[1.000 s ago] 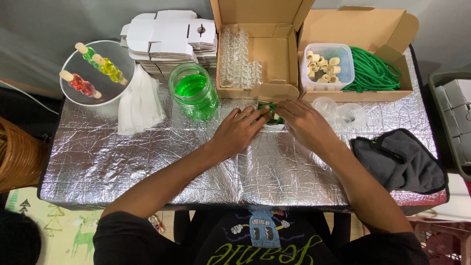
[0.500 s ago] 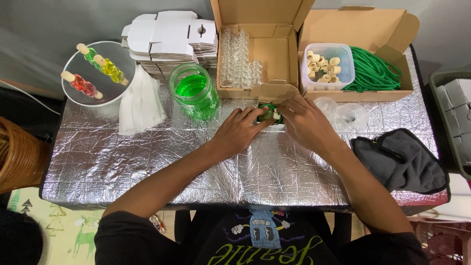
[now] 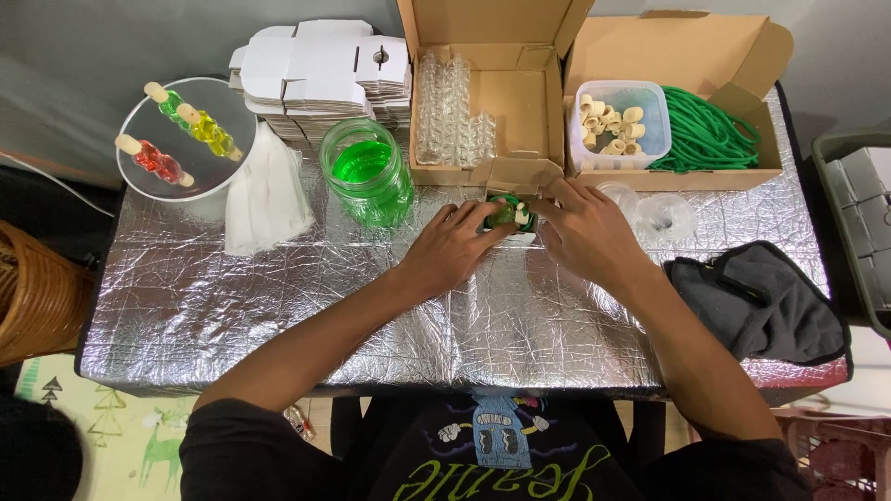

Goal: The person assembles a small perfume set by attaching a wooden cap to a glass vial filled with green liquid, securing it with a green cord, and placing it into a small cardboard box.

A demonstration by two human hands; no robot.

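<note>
While both hands meet at the middle of the foil-covered tabletop, the left hand and right hand have their fingers clamped together on a small green bottle, which sits just at 6 o'clock from the open cardboard box. I judge the step is closing or assembling this bottle, with the green jar at 9 o'clock from it. A next move would call for steady, careful grip.

Both hands' fingers hide most of the small green bottle.

Crinkled glossy foil table cover, matt cardboard boxes, clear glass jar.
</note>
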